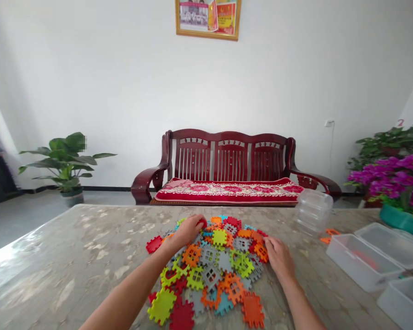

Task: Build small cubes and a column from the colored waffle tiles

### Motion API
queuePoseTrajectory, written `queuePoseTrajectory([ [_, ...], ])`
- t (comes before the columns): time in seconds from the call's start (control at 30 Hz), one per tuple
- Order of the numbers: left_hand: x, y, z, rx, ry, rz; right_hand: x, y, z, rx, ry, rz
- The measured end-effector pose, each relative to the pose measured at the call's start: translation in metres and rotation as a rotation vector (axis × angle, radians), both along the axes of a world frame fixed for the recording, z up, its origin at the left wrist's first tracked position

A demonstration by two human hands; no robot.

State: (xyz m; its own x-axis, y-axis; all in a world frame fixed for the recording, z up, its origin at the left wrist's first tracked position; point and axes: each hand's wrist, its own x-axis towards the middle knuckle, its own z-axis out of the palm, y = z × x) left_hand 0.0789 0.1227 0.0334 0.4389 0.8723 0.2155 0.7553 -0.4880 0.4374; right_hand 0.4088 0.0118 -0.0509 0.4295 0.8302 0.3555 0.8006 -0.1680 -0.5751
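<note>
Interlocking plastic pieces [209,256], notched at the edges and coloured red, orange, lime, grey and blue, form a loose pile on a patterned desk [89,256]. Several have window-like openings. The left hand [189,229] reaches over the far left part of the pile, its grip closed on a red piece [203,222]. The right hand [279,255] lies at the pile's right edge, its fingertips beside an orange piece [261,252]; whether its grip is open or closed cannot be told. Right of the pile stand a clear container [313,211], a few orange pieces [326,239] and translucent boxes [347,266]; farther right are purple flowers [392,181] in a turquoise pot [399,221]. Beyond the pile, a dark red wooden bench [213,156] carries a red floral cover [227,191]. Far left of the pile, a leafy plant [67,162] stands on the floor.
</note>
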Motion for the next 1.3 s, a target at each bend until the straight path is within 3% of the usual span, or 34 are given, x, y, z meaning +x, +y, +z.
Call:
queuePoseTrajectory([
  [0.17,-0.037,-0.019,0.005,-0.041,-0.164,-0.081,-0.001,0.000,-0.003,0.023,0.033,-0.023],
  [0.27,-0.071,-0.018,0.002,-0.016,-0.141,0.170,-0.004,0.002,-0.004,0.049,0.009,-0.019],
  [0.4,-0.116,-0.018,-0.018,0.021,0.090,0.531,-0.012,0.004,-0.001,-0.014,-0.063,-0.037],
  [0.53,-0.141,-0.020,-0.047,-0.027,0.262,0.381,-0.024,0.004,0.004,-0.127,-0.114,0.039],
  [0.7,-0.139,-0.017,-0.066,-0.020,0.107,0.203,-0.037,-0.001,0.013,-0.071,-0.163,0.206],
  [0.83,-0.127,-0.025,-0.068,-0.013,-0.044,0.171,-0.046,-0.006,0.017,-0.022,-0.159,0.279],
  [0.97,-0.120,-0.038,-0.069,0.056,-0.054,0.242,-0.055,-0.008,0.022,0.004,-0.150,0.286],
  [1.1,-0.119,-0.043,-0.067,0.081,-0.062,0.220,-0.061,-0.010,0.028,0.039,-0.097,0.299],
  [1.3,-0.118,-0.044,-0.064,0.092,-0.233,0.122,-0.074,-0.006,0.027,0.228,-0.005,0.414],
])
